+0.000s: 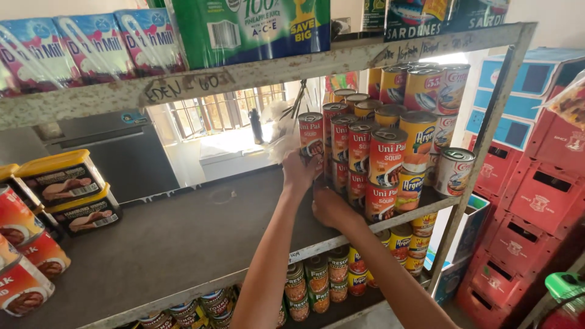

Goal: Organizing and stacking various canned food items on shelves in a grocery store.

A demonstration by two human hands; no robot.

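We have both hands up against the left edge of the stacked tins on the middle shelf (183, 237). Our left hand (300, 170) is the higher one, its fingers wrapped around the side of a red squid can (311, 135) that stands upright at the top of the leftmost column; the grip looks closed on it, though the fingertips are hidden behind the can. Our right hand (332, 209) sits lower and slightly nearer us, pressed against the foot of the same column, and we cannot tell whether it grips a can or only steadies the stack (372, 158), since the palm covers the contact.

The held can lies directly ahead of the left hand, its long axis vertical, touching the cans just to its right. The left hand is plainly the nearer to it. Off to the left of both hands the shelf carries yellow-lidded meat tins (61, 180), well apart from the stack.
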